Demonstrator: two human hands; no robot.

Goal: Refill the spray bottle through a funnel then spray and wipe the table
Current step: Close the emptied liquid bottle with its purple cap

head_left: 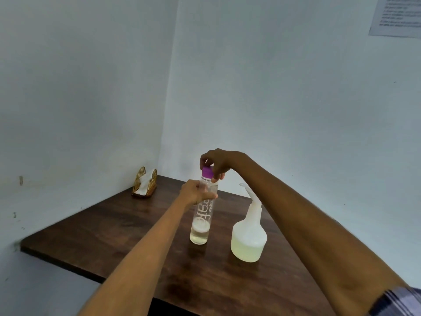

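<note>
- A clear bottle [201, 215] stands upright on the dark wooden table [109, 233], near its middle, with white lettering down its side and only a shallow layer of pale liquid at the bottom.
- The left hand [195, 192] wraps around the upper body of the clear bottle — fingers curled round the far side, thumb on the near side — just below the neck.
- The right hand [218, 164] reaches in from above, wrist arched, and pinches the purple cap [207, 172] on top of the bottle between thumb and fingertips.
- The cap sits on the bottle's neck; whether it is screwed tight or loose cannot be told.
- The spray bottle [248, 233] — translucent white, wide at the base and narrow at the top — stands upright on the table just to the right of the clear bottle, apart from it and touched by neither hand.
- Its lower part holds pale yellowish liquid, and its trigger head points toward the back wall; the right forearm passes in front of part of that head.
- In the far left corner of the table, against the wall, a gold wire holder [145, 182] carries white napkins [144, 185].
- A printed sheet of paper [397, 15] hangs on the wall at upper right, its text too blurred to read.
- A bit of checked sleeve [397, 303] shows at the lower right edge.
</note>
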